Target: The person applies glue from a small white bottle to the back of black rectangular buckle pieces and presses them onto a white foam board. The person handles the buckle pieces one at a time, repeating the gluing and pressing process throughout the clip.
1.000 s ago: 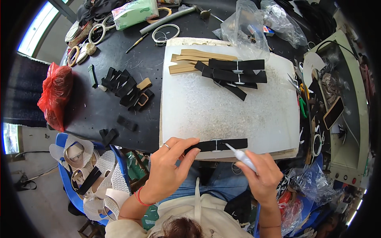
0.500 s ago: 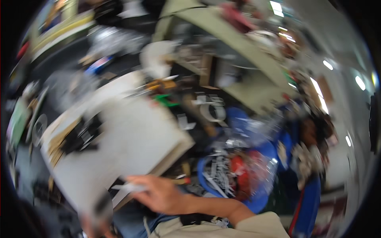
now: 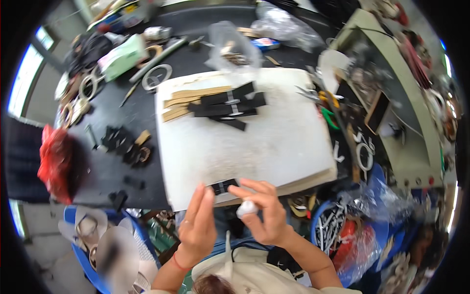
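Note:
Near the front edge of the thick white board [image 3: 293, 132] lies a short black strip [image 3: 225, 186] with a pale metal bar across it. My left hand [image 3: 197, 226] is at its left end, fingers stretched straight and close together, with nothing visible in them. At the strip's other end are the fingertips of my right hand [image 3: 267, 208]. A crumpled white wad [image 3: 247, 209], perhaps paper, is held between that hand's thumb and fingers. Farther back on the board, several black strips [image 3: 227, 106] with silvery bars lie across tan strips [image 3: 177, 112].
On the dark table stand a red plastic bag [image 3: 55, 159], a white ring [image 3: 157, 77] and a clear bag [image 3: 235, 49]. Blue tubs of scraps sit below, the left one [image 3: 83, 259] and right one [image 3: 318, 215]. A pale green metal frame [image 3: 416, 122] rises at right.
The view has swung round, so the board now faces me squarely. A white strip in my right hand has given way to a crumpled wad. Both hands now meet at the short black strip.

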`<state>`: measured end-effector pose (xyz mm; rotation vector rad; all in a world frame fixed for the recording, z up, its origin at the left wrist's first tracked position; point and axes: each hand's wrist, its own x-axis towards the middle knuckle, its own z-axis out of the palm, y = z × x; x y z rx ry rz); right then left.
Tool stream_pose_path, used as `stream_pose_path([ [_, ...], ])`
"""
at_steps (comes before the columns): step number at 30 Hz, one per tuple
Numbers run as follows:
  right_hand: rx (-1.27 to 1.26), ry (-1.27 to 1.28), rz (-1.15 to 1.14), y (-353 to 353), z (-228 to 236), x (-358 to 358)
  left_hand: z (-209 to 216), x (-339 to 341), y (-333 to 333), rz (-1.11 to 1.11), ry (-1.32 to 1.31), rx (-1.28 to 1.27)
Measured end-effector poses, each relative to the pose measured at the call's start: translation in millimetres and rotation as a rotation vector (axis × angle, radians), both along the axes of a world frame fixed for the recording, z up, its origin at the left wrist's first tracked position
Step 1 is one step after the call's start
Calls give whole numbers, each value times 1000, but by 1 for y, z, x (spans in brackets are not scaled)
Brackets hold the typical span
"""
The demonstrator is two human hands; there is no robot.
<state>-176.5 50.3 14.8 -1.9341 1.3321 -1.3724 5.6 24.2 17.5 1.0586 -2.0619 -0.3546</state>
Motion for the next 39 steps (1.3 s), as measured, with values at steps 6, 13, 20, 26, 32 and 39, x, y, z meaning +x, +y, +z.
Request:
stream_pose_path([
  [6, 183, -148, 51, 6, -12, 7, -2, 8, -6, -14, 89, 186],
  [13, 217, -74, 62, 6, -9, 1, -10, 9, -19, -185, 64, 141],
  [20, 204, -34, 52, 3, -11, 4, -11, 14, -27, -282, 28, 160],
  [26, 189, -24, 41, 2, -12, 4, -11, 16, -31, -331, -23, 115],
  [32, 183, 251, 21, -2, 3, 4, 8, 12, -34, -364, -272, 22],
  [39, 198, 289, -1, 1, 2, 6, 10, 19, -31, -301, -376, -37],
])
